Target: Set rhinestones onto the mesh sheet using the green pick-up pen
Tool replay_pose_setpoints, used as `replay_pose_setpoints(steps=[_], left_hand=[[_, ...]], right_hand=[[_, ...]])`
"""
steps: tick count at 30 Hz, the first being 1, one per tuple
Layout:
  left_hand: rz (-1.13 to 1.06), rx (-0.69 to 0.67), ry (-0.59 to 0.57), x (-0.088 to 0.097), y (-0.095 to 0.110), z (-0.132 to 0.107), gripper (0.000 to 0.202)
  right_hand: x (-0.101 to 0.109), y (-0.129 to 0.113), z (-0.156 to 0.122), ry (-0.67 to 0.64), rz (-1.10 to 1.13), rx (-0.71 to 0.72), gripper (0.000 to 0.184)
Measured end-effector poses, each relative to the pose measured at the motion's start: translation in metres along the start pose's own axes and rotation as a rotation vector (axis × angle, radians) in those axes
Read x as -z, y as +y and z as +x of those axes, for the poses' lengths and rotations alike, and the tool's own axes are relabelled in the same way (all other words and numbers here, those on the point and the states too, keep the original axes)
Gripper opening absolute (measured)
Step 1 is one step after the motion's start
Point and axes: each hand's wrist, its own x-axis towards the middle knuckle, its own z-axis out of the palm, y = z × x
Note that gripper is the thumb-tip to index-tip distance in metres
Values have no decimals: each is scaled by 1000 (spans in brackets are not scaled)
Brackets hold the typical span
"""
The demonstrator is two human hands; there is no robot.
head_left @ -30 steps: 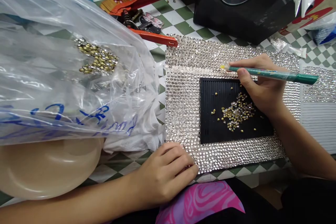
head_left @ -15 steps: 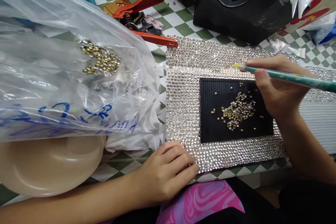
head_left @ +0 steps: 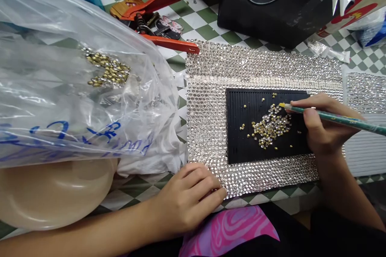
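My right hand [head_left: 327, 128] pinches a green pencil [head_left: 337, 117]; its yellow tip is at the upper right of a pile of loose rhinestones [head_left: 273, 126]. These clear, gold-backed stones lie on a black ribbed tray [head_left: 238, 140]. Beneath the tray is a sheet covered in rows of silvery rhinestones [head_left: 208, 116]. Fingers bent and close together, my left hand [head_left: 199, 192] holds the sheet's near left corner; its thumb is hidden.
At left, a clear plastic bag [head_left: 60, 100] with blue writing holds more stones, beside a beige bowl [head_left: 57, 196]. An orange-handled tool [head_left: 169, 43] touches the sheet's far left corner. A black tape dispenser [head_left: 265, 20] stands behind. Another partly stoned sheet [head_left: 364, 144] lies right.
My right hand has brought the pencil tip from the sheet's upper rows down and right to the stones on the tray. My left hand stays at the corner. The view has shifted slightly.
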Motion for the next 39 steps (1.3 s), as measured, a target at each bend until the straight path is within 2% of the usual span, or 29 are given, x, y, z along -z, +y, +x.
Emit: replay_pose_setpoints(steps=[8,13,20,25,33,39], left_hand=[[-6,-7,-7,-1,-1,0,25],[-7,-6,-5,-1,-1,-2,24],[0,-9,-7,-1,0,-2,24],[-10,-7,-2,0,0,-1,25],[-10,0,-6,0,0,0,25],[-11,-1,-3,1,0,0,26]], right_hand=[[0,0,-2,12,32,-30,18],[-3,-6,13,42,17,-18,17],[-26,-7,47,-190,-49,84,15],[-38,-2,53,-235,-61,137,14],[-40,-1,54,-257,-89,161,14],[-25,-10,49,-160,-90,126,16]])
